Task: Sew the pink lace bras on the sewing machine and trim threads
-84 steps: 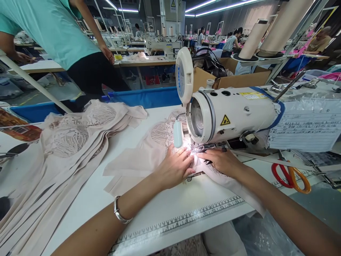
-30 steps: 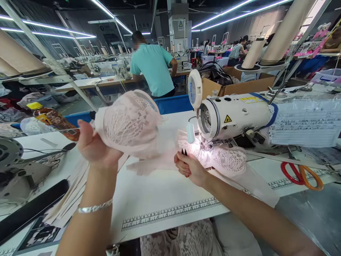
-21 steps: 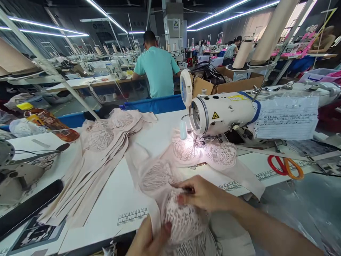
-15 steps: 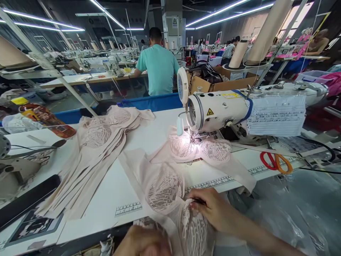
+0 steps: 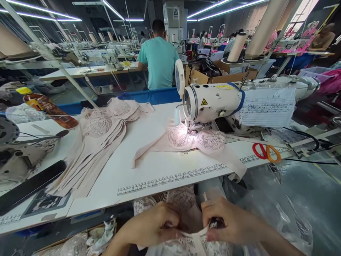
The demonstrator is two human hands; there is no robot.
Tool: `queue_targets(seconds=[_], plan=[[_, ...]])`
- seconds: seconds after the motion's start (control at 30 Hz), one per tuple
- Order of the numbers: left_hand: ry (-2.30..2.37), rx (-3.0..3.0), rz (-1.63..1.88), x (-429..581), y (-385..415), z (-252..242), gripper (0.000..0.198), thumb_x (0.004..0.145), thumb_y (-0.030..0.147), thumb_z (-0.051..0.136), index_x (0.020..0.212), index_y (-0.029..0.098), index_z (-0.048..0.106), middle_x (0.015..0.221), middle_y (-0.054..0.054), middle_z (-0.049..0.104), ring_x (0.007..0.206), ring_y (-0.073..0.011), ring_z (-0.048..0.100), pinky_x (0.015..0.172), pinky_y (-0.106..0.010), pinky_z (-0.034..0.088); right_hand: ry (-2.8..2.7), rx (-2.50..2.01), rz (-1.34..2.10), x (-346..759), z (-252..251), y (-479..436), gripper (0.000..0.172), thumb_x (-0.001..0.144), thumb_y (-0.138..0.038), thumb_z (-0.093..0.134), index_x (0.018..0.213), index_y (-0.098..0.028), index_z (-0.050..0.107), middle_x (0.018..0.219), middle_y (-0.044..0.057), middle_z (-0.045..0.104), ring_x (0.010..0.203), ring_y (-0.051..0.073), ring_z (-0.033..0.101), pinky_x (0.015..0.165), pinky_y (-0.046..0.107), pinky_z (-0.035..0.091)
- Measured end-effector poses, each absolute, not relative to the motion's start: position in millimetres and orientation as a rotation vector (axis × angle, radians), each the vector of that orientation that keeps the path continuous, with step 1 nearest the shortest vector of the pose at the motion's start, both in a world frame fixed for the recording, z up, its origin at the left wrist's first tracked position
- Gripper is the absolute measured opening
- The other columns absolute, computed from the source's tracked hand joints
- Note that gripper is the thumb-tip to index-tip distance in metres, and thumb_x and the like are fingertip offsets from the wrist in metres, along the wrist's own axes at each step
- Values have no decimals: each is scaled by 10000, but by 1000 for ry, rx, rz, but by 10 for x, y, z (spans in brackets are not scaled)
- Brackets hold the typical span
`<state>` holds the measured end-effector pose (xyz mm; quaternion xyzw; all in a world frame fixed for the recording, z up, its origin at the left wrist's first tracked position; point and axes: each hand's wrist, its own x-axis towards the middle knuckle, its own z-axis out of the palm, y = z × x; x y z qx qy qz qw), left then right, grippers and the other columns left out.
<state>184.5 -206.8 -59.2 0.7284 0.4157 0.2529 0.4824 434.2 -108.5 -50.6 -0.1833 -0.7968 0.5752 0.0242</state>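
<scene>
Below the table's front edge, my left hand (image 5: 150, 227) and my right hand (image 5: 229, 224) are both closed on a pale pink lace bra piece (image 5: 183, 206) that lies in my lap. A small dark tool (image 5: 215, 223) shows inside my right fingers. Another pink lace bra (image 5: 210, 140) lies under the needle of the white sewing machine (image 5: 221, 101), lit by its lamp. A stack of matching bra pieces (image 5: 98, 135) rests on the white table (image 5: 149, 170) to the left.
Red and orange scissors (image 5: 265, 152) lie right of the machine. A person in a teal shirt (image 5: 160, 60) stands at a table beyond. A brown bottle (image 5: 46, 108) and a dark machine part (image 5: 10, 149) are at the left. Clear plastic sheeting (image 5: 293, 202) hangs at the right.
My hands lifted a bra piece away from the machine, then pulled it down off the table into my lap. The person in teal has moved off to the farther table.
</scene>
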Motion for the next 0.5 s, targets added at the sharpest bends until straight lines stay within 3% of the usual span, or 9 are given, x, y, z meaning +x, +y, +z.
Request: queue_targets(seconds=[0.1, 0.23, 0.33, 0.5], plan=[[1112, 1418, 588, 1825, -2078, -733, 394, 934, 416, 584, 638, 181, 472, 599, 50, 375, 578, -108, 321, 532, -237, 241, -2360, -581, 1963, 4349, -579, -991, 313, 819, -466, 723, 740, -185, 610, 664, -39, 469, 585, 110, 390, 552, 250, 282], [1128, 875, 985, 1963, -2125, -905, 554, 803, 608, 695, 610, 185, 393, 586, 64, 315, 557, -86, 263, 517, -220, 194, -1998, -578, 2199, 4317, -774, -914, 506, 852, -617, 636, 617, -191, 496, 708, -5, 496, 612, 125, 402, 580, 278, 293], [963, 532, 1145, 2112, -2157, -1004, 588, 693, 586, 806, 604, 193, 378, 524, 83, 317, 480, -60, 237, 469, -209, 182, -1643, -656, 2330, 4278, -882, -933, 559, 800, -623, 698, 542, -196, 446, 667, 2, 503, 573, 120, 394, 550, 282, 266], [848, 316, 1230, 2261, -2181, -1071, 573, 658, 475, 868, 588, 187, 378, 479, 90, 344, 423, -35, 238, 432, -189, 182, -1199, -773, 2518, 4241, -961, -1032, 609, 688, -585, 813, 536, -225, 346, 491, -80, 308, 454, 76, 208, 460, 268, 135]])
